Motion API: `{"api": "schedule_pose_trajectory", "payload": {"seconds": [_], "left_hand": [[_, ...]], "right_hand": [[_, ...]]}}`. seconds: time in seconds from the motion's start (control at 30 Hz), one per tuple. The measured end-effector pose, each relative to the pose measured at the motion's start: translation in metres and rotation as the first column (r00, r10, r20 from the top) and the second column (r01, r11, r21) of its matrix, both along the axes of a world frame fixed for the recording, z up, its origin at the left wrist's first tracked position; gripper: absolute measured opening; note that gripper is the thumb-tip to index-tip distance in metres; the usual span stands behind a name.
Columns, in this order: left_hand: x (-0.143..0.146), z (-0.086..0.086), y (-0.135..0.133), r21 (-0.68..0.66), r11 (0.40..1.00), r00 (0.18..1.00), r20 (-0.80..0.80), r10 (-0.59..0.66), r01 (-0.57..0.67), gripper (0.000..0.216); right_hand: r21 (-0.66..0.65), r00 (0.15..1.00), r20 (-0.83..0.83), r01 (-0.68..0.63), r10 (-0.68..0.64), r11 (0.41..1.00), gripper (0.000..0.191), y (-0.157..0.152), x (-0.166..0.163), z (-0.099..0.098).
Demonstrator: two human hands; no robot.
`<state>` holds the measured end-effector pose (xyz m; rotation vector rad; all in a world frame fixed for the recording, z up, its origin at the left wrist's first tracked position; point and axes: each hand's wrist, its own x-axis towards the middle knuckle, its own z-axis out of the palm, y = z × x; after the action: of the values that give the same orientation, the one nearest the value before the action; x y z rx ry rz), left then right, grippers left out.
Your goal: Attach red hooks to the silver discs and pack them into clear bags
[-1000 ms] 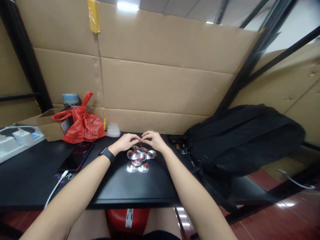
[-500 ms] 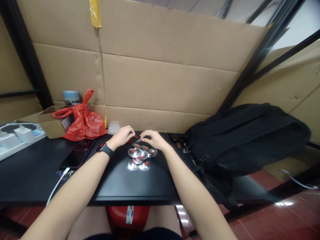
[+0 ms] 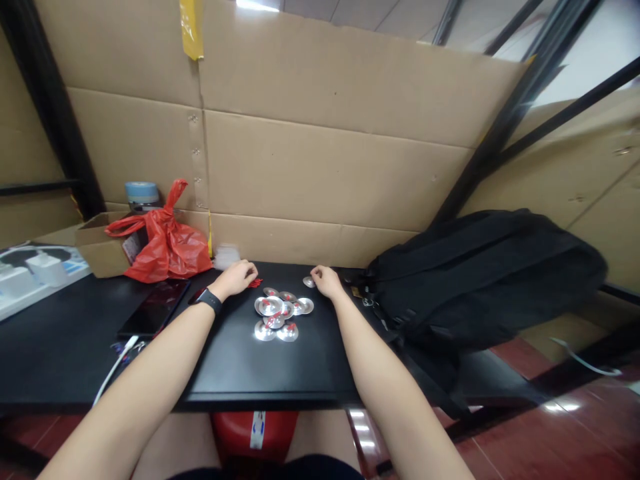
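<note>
My left hand is closed, its fingertips bent down onto red cord lying on the table behind the cymbals. At the right, my right hand pinches the edge of a small silver finger cymbal, low at the table top; no red cord shows on it. Between my forearms, a group of several finger cymbals overlaps on the table, most with red cord at their centres. Two of these lie at the front, one being the right front cymbal.
On the black table a phone, a white cable, a red plastic bag and a power strip are at the left. A black backpack takes up the right side. Cardboard walls the back.
My right hand has moved right with a cymbal, away from the group. My left hand has drawn back left and down to the red cord; the hands are farther apart.
</note>
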<state>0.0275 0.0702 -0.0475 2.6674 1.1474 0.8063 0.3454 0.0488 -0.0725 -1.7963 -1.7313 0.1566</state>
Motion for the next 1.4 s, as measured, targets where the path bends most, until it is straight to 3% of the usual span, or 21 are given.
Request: {"api": "schedule_pose_trajectory", "payload": {"seconds": [0.13, 0.2, 0.37, 0.8, 1.03, 1.13, 1.27, 1.4], "left_hand": [[0.012, 0.01, -0.013, -0.009, 0.976, 0.973, -0.068, -0.22, 0.22, 0.02], [0.019, 0.013, -0.019, 0.006, 0.963, 0.952, -0.15, -0.266, 0.27, 0.021], [0.032, 0.016, -0.029, 0.032, 0.976, 0.936, -0.292, -0.195, 0.213, 0.021], [0.037, 0.019, -0.035, -0.019, 0.977, 0.963, -0.169, -0.211, 0.211, 0.022], [0.038, 0.016, -0.038, 0.065, 0.997, 0.974, -0.227, -0.023, 0.039, 0.009], [0.036, 0.017, -0.037, 0.032, 0.999, 0.993, -0.114, -0.032, 0.036, 0.013], [0.036, 0.019, -0.033, -0.124, 0.99, 0.983, 0.181, -0.04, 0.064, 0.017], [0.039, 0.021, -0.031, -0.22, 0.963, 0.924, 0.376, -0.065, 0.157, 0.02]], "right_hand": [[-0.029, 0.999, 0.037, 0.035, -0.034, 0.999, 0.019, -0.002, -0.004, 0.001], [-0.032, 0.993, 0.091, 0.084, -0.08, 0.996, 0.021, -0.006, -0.007, 0.005], [0.01, 0.984, 0.157, 0.086, -0.087, 0.996, 0.021, -0.014, -0.019, 0.019], [0.128, 0.98, 0.116, -0.175, 0.161, 0.976, 0.017, -0.022, -0.053, 0.03], [0.173, 0.938, 0.028, -0.345, 0.345, 0.923, 0.017, -0.022, -0.056, 0.031], [0.2, 0.887, -0.057, -0.44, 0.459, 0.875, 0.021, -0.029, -0.062, 0.035], [0.151, 0.785, -0.191, -0.57, 0.59, 0.807, 0.052, -0.038, -0.075, 0.038], [0.188, 0.708, -0.352, -0.587, 0.612, 0.787, 0.051, -0.04, -0.083, 0.04]]}}
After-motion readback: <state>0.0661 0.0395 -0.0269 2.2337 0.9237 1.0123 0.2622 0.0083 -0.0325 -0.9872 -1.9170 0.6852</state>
